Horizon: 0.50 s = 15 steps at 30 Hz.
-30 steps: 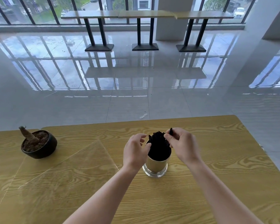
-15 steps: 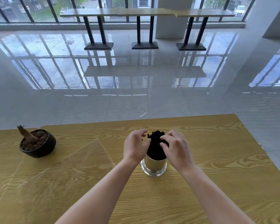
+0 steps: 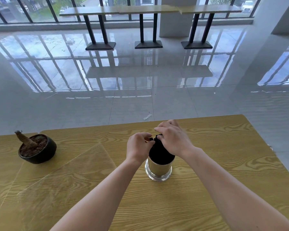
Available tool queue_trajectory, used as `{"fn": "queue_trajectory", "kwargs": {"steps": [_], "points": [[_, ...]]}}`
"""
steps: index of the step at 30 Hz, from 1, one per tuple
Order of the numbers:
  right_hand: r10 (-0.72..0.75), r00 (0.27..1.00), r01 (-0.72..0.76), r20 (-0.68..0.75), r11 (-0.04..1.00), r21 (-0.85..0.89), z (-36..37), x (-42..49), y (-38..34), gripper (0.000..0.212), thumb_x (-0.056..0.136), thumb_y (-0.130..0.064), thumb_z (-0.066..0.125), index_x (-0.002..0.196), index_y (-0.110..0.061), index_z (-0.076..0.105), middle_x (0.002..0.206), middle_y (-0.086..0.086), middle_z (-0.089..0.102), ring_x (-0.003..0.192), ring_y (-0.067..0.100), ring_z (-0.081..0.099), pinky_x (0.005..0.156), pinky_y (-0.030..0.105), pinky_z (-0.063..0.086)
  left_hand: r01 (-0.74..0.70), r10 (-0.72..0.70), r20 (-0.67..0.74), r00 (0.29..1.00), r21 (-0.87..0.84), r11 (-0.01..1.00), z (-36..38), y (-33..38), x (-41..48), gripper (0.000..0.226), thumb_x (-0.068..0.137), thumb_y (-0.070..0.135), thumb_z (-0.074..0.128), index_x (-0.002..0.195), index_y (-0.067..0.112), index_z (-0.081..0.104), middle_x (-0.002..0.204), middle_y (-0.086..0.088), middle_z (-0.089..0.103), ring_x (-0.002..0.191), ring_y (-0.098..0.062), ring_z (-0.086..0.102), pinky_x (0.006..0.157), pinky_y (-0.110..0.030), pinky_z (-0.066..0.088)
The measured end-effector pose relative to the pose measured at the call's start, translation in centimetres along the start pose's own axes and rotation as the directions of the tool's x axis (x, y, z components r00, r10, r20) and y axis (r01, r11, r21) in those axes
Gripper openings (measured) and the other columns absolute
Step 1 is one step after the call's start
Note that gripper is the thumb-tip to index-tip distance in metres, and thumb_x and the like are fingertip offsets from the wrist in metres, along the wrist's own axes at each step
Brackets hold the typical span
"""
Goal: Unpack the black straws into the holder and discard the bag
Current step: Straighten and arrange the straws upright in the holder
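Note:
A shiny metal holder stands upright on the wooden table, filled with a bundle of black straws that stick out of its top. My left hand is curled against the left side of the bundle near its top. My right hand lies over the top and right side of the straws, fingers spread across them, hiding most of the tips. A clear, flat plastic bag lies on the table to the left of the holder.
A black bowl-shaped pot with soil and a brown stump sits at the table's left. The table's far edge runs just behind the holder. Beyond it is a glossy tiled floor with high tables by the windows.
My right hand has moved up and over the top of the straws, from pinching at the right side. My left hand has stayed against the left side of the bundle.

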State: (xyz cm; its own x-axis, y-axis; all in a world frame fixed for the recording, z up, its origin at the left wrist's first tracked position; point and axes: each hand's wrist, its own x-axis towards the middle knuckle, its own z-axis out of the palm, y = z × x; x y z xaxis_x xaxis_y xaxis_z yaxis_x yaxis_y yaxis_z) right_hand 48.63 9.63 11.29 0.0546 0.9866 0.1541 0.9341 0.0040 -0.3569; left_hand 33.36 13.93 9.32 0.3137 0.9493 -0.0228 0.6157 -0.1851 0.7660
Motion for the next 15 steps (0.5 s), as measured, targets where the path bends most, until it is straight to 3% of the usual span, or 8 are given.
{"fn": "queue_trajectory", "kwargs": {"steps": [4,8,15], "points": [[-0.02,0.995,0.017,0.093,0.999,0.028,0.17,0.3,0.19,0.03,0.096,-0.022,0.062,0.125,-0.022,0.069,0.119,-0.008,0.064,0.119,0.019,0.04,0.101,0.037,0.039,0.018,-0.016,0.033,0.999,-0.036,0.999,-0.01,0.06,0.01,0.014,0.083,0.018,0.074,0.095,0.022,0.08,0.087,0.009,0.078,0.082,-0.008,0.07,0.08,-0.03,0.057],[-0.053,0.995,0.046,0.085,0.996,0.074,-0.01,0.27,0.4,0.028,0.087,-0.02,0.073,0.116,-0.023,0.075,0.108,-0.009,0.07,0.114,0.017,0.045,0.093,0.033,0.041,0.019,-0.017,0.039,0.999,-0.061,0.998,-0.18,0.18,0.03,0.013,0.082,0.017,0.073,0.085,0.027,0.081,0.072,0.018,0.072,0.077,-0.001,0.069,0.075,-0.031,0.059],[-0.09,0.992,0.085,0.089,0.995,0.058,-0.29,0.86,0.14,0.01,0.087,-0.017,0.074,0.095,-0.019,0.079,0.092,-0.006,0.072,0.101,0.019,0.052,0.077,0.026,0.037,0.027,-0.024,0.037,0.999,-0.089,0.996,-0.01,0.08,0.09,0.012,0.08,0.017,0.074,0.083,0.026,0.081,0.079,0.012,0.077,0.078,-0.004,0.071,0.077,-0.035,0.059]]}}
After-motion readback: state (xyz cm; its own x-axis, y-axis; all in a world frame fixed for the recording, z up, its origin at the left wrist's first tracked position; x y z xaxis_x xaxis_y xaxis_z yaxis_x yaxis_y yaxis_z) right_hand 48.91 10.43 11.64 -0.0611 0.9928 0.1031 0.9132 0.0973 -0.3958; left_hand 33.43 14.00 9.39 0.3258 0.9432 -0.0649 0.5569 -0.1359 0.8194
